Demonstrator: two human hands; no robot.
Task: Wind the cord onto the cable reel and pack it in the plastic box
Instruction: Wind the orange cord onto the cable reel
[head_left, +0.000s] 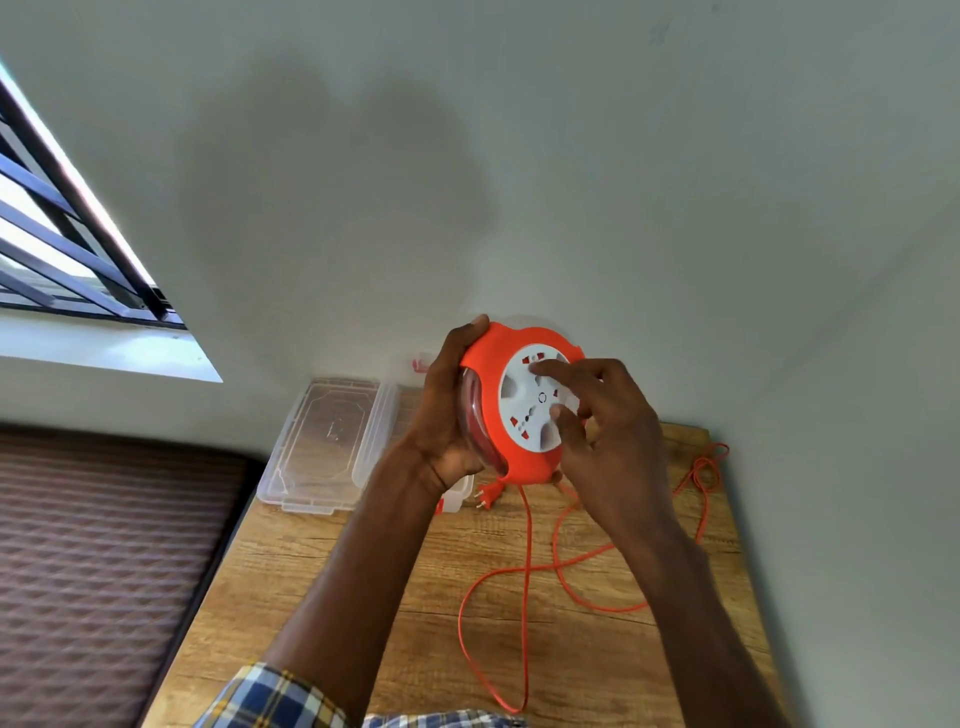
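Observation:
An orange cable reel (493, 395) with a white socket face is held up above the wooden table (322, 582). My left hand (447, 410) grips its left rim and clear back. My right hand (608, 431) rests its fingertips on the white face. The orange cord (524, 587) hangs from the reel's bottom and lies in loose loops on the table; its plug (488, 493) lies near the box. The clear plastic box (457, 496) is mostly hidden behind my left arm.
A clear plastic lid (327, 441) lies on the table's far left corner. White walls close the table at the back and right. A dark patterned mattress (104, 561) lies left of the table, and a barred window (57, 228) is at upper left.

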